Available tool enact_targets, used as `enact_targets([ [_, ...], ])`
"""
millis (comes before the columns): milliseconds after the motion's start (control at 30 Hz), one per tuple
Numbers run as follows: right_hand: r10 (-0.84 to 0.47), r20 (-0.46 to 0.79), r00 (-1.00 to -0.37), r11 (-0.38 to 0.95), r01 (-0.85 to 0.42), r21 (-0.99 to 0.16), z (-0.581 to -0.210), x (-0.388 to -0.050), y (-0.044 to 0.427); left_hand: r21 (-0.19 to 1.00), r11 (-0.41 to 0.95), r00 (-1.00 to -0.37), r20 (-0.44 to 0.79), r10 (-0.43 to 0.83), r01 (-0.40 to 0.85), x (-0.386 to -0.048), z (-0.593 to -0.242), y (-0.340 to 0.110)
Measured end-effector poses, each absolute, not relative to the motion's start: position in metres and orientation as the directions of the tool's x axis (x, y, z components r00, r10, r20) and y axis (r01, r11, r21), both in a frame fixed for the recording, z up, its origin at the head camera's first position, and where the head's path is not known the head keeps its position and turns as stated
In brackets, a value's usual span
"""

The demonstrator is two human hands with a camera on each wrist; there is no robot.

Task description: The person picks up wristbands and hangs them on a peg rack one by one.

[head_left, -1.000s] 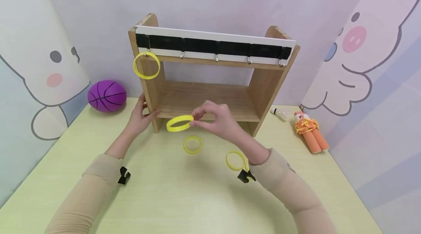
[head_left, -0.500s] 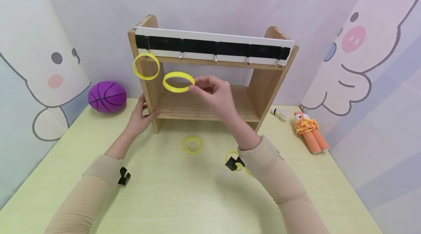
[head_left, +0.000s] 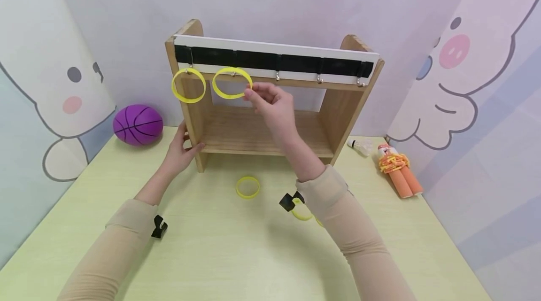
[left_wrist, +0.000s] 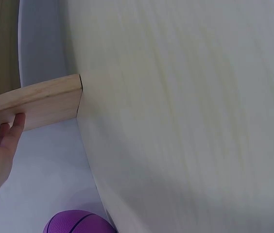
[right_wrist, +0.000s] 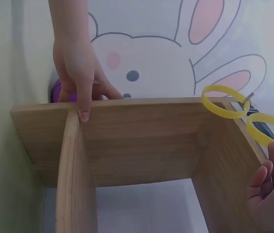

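From my end I am watching the right hand (head_left: pixel 275 106) pinching a thin, round yellow plastic-looking ring (head_left: pixel 230 96) by its right edge, thumb and fingers closed down to the band's thickness. That grip is leaving the upper rim bare, probably so the fingers are staying out of the way of the small silver metal hook (head_left: pixel 233 73), second from the left. The ring is sitting right at that hook, whose tip is showing inside the rim; I am not able to tell whether the hook is bearing any weight. A matching yellow hoop (head_left: pixel 188 100) is hanging from the leftmost hook, just beside it. Lower down, the left hand (head_left: pixel 177 153) is straddling the left side panel of the brown wooden shelf unit (head_left: pixel 262 129), fingers parted only by the panel, thumb in front and the others against the outer face; I am reading that as steadying the frame against a push. Another yellow loop (head_left: pixel 247 196) is lying flat on the pale worktop (head_left: pixel 203 249), near the shelf unit, presumably within easy reach.
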State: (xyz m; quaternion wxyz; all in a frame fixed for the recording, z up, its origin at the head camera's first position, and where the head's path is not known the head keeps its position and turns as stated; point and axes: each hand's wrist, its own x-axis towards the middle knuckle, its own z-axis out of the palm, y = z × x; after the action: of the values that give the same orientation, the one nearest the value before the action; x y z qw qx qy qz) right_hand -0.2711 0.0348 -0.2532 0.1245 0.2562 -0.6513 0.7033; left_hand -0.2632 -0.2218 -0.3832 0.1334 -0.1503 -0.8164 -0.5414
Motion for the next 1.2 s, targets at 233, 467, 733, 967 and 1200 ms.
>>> enact_targets([
  [233, -0.152, 0.481, -0.863, -0.131, -0.465, -0.876, -0.264, -0.279, 0.034, 0.838, 0.368, -0.913, 0.395, 0.102, 0.403, -0.264, -0.384, -0.222],
  [467, -0.136, 0.461, -0.877, -0.130, -0.445, -0.886, -0.263, -0.284, 0.033, 0.838, 0.374, -0.915, 0.391, 0.096, 0.398, -0.264, -0.384, -0.223],
  [733, -0.131, 0.440, -0.888, -0.118, -0.427, -0.897, -0.260, -0.285, 0.035, 0.843, 0.370, -0.918, 0.383, 0.098, 0.391, -0.265, -0.384, -0.223],
  [967, -0.166, 0.469, -0.867, -0.018, -0.473, -0.881, -0.273, -0.280, 0.047, 0.841, 0.367, -0.916, 0.390, 0.097, 0.397, -0.265, -0.384, -0.222],
  [1200, -0.292, 0.513, -0.807, 0.206, -0.577, -0.790, -0.299, -0.275, 0.060, 0.842, 0.363, -0.914, 0.394, 0.092, 0.400, -0.265, -0.385, -0.222],
])
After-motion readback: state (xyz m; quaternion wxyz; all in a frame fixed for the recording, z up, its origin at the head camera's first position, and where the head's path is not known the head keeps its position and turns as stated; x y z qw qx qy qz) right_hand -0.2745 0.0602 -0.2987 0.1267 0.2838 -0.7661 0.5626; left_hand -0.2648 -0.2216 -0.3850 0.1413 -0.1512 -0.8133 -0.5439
